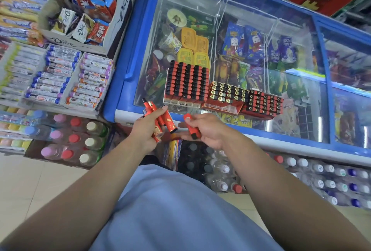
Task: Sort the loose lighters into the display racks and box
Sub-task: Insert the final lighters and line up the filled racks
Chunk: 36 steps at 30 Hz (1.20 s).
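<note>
My left hand [145, 130] grips a bunch of several red lighters [160, 119] that fan out above my fingers. My right hand [206, 130] holds a single red lighter [191, 126] with a black end, just right of the bunch. On the freezer's glass lid stand three lighter displays in a row: a full rack of red-and-black lighters [186, 84] on the left, a red box of gold-topped lighters [226, 95] in the middle, and a rack of red-and-black lighters [263, 103] on the right. Both hands hover near the freezer's front edge, below the displays.
The blue chest freezer [124, 74] holds ice creams under sliding glass. Shelves of candy rolls [66, 78] and a Dove chocolate box [80, 23] stand at the left. Crates of bottled drinks [76, 138] and water bottles [321, 178] sit on the floor along the freezer.
</note>
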Tool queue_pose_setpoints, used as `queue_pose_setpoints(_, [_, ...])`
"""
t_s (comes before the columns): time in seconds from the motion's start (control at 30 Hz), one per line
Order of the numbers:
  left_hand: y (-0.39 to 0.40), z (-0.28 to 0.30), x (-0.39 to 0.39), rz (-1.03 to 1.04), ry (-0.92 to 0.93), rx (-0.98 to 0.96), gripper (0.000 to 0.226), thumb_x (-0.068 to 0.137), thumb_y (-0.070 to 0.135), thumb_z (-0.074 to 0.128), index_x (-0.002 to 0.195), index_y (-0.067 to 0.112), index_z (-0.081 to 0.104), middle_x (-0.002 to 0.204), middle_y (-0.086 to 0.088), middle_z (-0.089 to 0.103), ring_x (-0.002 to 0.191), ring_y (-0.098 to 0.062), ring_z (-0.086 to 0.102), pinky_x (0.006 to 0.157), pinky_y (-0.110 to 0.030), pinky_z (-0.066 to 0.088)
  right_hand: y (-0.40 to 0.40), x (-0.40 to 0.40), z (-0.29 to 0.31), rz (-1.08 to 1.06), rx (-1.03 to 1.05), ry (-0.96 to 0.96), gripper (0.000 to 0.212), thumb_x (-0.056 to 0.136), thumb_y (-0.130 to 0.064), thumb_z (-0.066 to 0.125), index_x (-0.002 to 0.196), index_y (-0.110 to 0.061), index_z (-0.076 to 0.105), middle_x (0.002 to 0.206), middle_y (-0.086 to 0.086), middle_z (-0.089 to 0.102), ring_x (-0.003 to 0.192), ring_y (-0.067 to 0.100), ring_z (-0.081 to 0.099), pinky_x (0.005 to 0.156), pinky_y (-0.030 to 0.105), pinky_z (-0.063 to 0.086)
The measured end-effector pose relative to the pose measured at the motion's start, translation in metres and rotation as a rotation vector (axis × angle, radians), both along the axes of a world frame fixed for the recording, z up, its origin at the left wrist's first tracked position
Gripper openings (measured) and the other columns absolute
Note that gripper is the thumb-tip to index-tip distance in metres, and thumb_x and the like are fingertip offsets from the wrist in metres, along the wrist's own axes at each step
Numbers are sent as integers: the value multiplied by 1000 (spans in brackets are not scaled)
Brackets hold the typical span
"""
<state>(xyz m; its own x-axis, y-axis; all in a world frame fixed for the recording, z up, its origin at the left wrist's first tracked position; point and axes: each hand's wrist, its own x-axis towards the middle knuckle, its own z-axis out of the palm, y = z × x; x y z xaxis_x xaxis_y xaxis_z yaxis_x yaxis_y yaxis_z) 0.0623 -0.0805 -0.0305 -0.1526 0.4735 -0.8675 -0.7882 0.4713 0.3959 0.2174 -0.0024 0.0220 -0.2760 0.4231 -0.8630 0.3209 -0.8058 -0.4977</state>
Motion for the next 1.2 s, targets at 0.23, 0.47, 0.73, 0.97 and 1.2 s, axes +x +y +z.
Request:
queue_pose_setpoints(0.23, [0, -9, -9, 76, -2, -13, 35, 79, 27, 87, 104, 11, 69, 86, -9, 71, 65, -17, 61, 57, -25, 47, -5, -31, -11, 89, 421, -291, 31, 87, -34, 81, 93, -9, 63, 70, 7, 70, 42, 11, 47, 36, 19, 34])
queue_pose_setpoints(0.47, [3, -11, -23, 75, 47, -56, 43, 77, 32, 89, 108, 12, 68, 81, -7, 70, 56, -13, 59, 50, -26, 45, -3, -59, -28, -421, -30, -17, 5, 99, -1, 60, 99, -4, 65, 81, 12, 64, 62, 14, 59, 48, 18, 53])
queue_pose_setpoints(0.73, [12, -14, -27, 36, 30, -41, 36, 80, 30, 87, 104, 13, 67, 83, -6, 71, 60, -13, 61, 56, -24, 48, -5, -67, -35, -519, 121, -136, 8, 96, -3, 65, 101, -8, 68, 96, 11, 76, 74, 22, 74, 68, 31, 63])
queue_pose_setpoints(0.97, [27, -16, -23, -7, 30, -19, 40, 78, 33, 88, 106, 13, 69, 92, -8, 76, 77, -18, 66, 66, -27, 51, -15, -61, -52, -504, 402, -235, 15, 86, -17, 79, 99, -17, 70, 91, 6, 78, 86, 25, 77, 77, 42, 64])
queue_pose_setpoints(1.2, [24, -16, -30, 1, 52, -60, 36, 78, 31, 88, 102, 12, 70, 86, -8, 74, 61, -14, 62, 56, -25, 47, -24, -68, -51, -486, 408, -199, 23, 79, -26, 87, 92, -21, 69, 96, 3, 76, 91, 25, 75, 79, 46, 64])
